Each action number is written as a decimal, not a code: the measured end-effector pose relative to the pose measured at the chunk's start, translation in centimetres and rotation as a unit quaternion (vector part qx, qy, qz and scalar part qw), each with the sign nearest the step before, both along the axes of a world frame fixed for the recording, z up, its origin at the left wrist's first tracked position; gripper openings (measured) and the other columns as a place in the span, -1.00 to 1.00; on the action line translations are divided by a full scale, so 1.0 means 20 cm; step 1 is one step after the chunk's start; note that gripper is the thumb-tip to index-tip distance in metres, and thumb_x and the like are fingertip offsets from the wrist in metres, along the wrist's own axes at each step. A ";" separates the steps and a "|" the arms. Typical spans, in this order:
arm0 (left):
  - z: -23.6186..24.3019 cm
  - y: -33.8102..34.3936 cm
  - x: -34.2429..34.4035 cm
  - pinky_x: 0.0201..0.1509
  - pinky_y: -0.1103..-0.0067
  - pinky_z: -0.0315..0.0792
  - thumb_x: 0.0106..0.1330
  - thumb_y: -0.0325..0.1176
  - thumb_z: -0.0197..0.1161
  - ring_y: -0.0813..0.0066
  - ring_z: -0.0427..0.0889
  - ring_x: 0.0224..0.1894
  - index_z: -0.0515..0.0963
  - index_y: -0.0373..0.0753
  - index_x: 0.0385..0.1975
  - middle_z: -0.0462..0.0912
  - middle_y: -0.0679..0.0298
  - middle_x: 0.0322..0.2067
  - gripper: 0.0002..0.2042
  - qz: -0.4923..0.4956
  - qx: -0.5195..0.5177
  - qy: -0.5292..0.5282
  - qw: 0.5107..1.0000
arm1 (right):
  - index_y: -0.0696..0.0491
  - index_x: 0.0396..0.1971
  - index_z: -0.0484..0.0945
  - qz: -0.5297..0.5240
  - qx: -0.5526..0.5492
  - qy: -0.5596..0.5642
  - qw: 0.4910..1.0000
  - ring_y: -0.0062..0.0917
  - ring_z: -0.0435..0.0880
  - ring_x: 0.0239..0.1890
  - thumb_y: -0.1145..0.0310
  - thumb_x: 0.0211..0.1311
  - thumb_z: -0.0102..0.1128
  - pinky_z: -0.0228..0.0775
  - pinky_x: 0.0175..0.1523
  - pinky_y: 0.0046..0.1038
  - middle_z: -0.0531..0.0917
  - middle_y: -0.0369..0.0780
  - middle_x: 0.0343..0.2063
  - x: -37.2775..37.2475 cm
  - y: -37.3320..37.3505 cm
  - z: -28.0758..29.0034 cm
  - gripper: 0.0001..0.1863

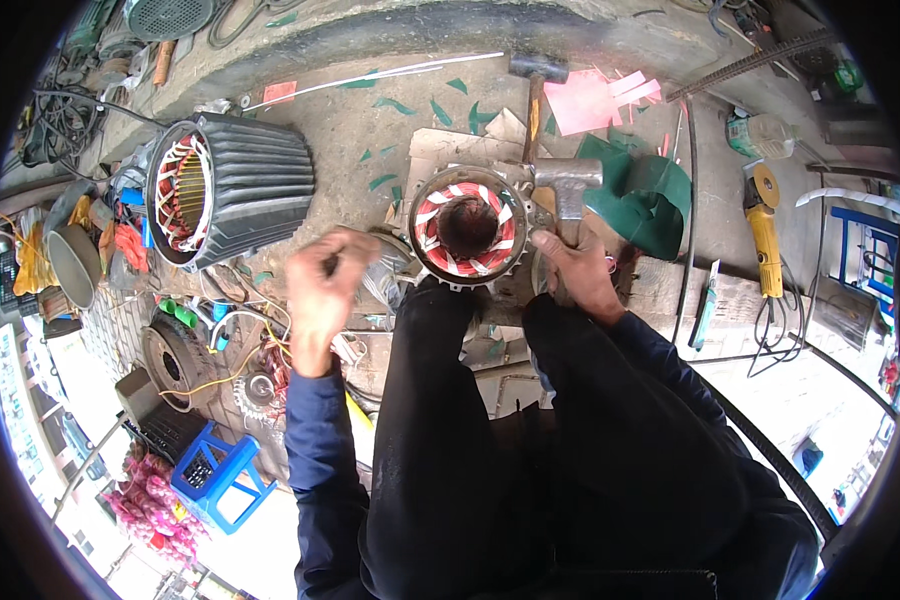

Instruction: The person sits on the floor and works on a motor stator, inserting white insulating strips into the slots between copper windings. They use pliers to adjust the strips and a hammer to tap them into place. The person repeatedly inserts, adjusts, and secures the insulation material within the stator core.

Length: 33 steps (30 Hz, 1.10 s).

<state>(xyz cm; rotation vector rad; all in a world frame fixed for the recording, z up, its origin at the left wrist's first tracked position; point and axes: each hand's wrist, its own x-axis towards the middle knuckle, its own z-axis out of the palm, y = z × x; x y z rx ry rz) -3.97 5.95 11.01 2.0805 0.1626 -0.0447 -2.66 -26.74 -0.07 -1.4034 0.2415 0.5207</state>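
A motor stator [467,228] stands upright in front of my knees. Its ring of red windings is laced with white tape, and its bore is dark. My left hand [328,280] hovers left of it, apart from it, with the fingers curled in; motion blurs it, and anything held is hidden. Close to the stator's right side is my right hand [582,272], thumb forward and fingers bent. A small red and silver loop shows by its outer edge; I cannot make out what it belongs to. Curled green insulation sheet [650,200] lies beyond that hand.
A larger finned motor housing [255,185] lies at the left. A hammer [533,110] and pink sheets [595,100] are at the far side, among green scraps. At the right lie a yellow angle grinder [765,235] and a utility knife [706,305]. A blue stool [220,478] stands lower left.
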 end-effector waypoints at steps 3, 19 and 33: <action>-0.16 -0.04 -0.06 -0.03 0.43 0.63 0.32 -0.38 0.26 0.24 0.81 -0.19 0.77 -0.31 -0.23 0.83 0.08 -0.26 -0.80 -0.057 0.134 0.132 0.980 | 0.17 -0.21 0.51 0.004 0.005 0.013 1.000 -0.65 0.47 -0.69 0.24 0.49 0.34 0.32 -0.58 -0.53 0.52 -0.33 -0.65 -0.03 0.04 -0.06 -0.71; -0.23 -0.16 -0.15 -0.02 0.33 0.66 0.19 -0.41 0.34 -0.10 0.78 -0.18 0.73 -0.41 -0.16 0.77 -0.13 -0.25 -0.73 -0.206 0.048 0.095 0.973 | 0.15 -0.09 0.54 0.122 -0.103 -0.024 0.987 -0.64 0.51 -0.71 0.02 0.23 0.57 0.40 -0.54 -0.50 0.55 -0.36 -0.66 0.53 0.08 -0.11 -0.45; -0.21 -0.53 0.00 -0.20 0.21 0.60 0.07 -0.24 0.43 -0.10 0.74 -0.37 0.67 -0.45 -0.20 0.67 -0.16 -0.50 -0.60 -0.259 0.015 0.134 0.956 | 0.29 -0.03 0.52 0.285 -0.163 -0.109 0.938 -0.61 0.50 -0.75 -0.18 0.07 0.62 0.36 -0.60 -0.47 0.61 -0.25 -0.54 0.96 0.13 -0.13 -0.17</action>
